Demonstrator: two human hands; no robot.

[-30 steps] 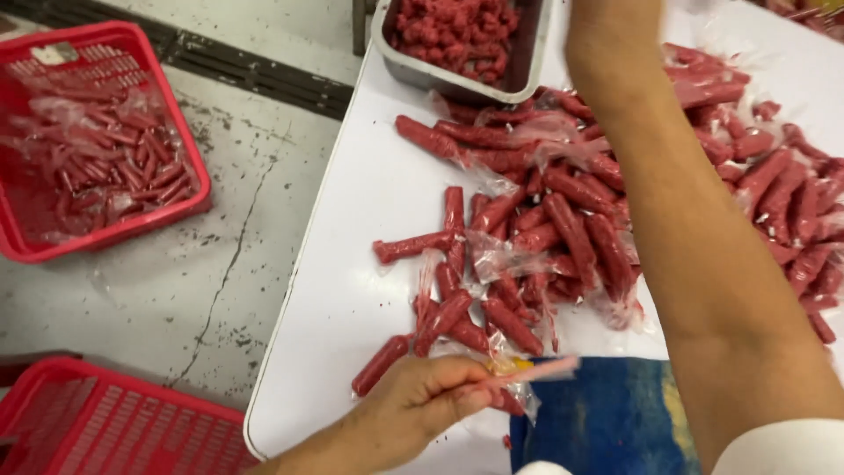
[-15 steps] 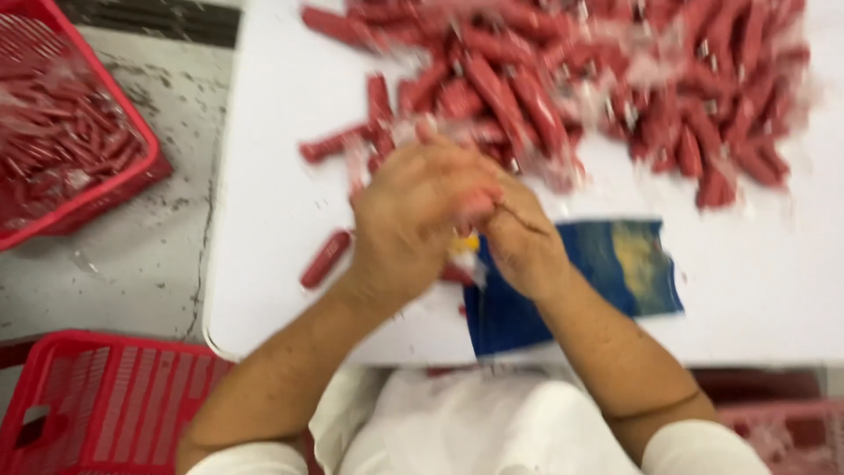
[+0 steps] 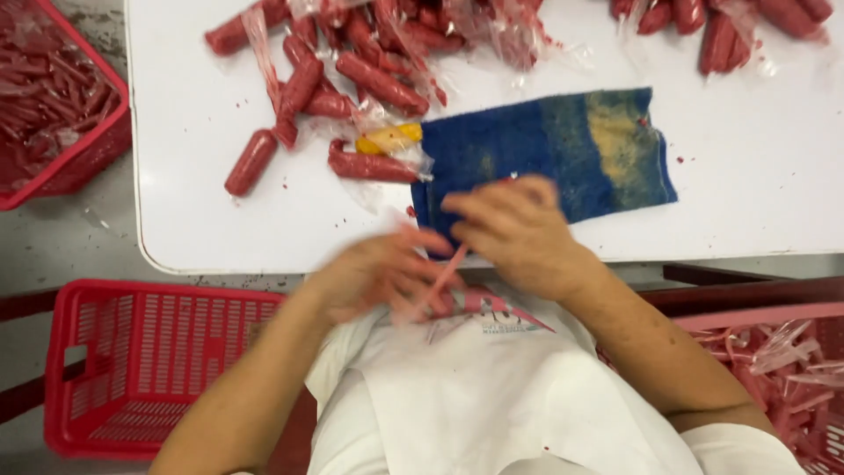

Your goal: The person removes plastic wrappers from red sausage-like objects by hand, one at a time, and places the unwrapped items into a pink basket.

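Observation:
My left hand (image 3: 376, 274) and my right hand (image 3: 519, 230) meet at the near edge of the white table (image 3: 756, 167), both blurred. Between them runs a thin pink strip of casing (image 3: 444, 273), pinched by both hands. Just beyond my right hand lies a blue cloth with a yellow stain (image 3: 563, 149). Red sausages in clear wrap (image 3: 369, 84) are heaped across the far part of the table. One loose sausage (image 3: 251, 162) lies apart at the left. A small yellow object (image 3: 389, 138) rests beside the cloth.
A red plastic basket (image 3: 154, 361) stands on the floor at my lower left. Another red basket (image 3: 53, 105) with sausages is at the upper left. A third red basket (image 3: 782, 361) at my right holds clear and pink casings. My white apron (image 3: 492, 396) fills the bottom centre.
My hands have drawn back from the sausage heap toward my body at the table edge. The view has tilted down, showing the apron and baskets.

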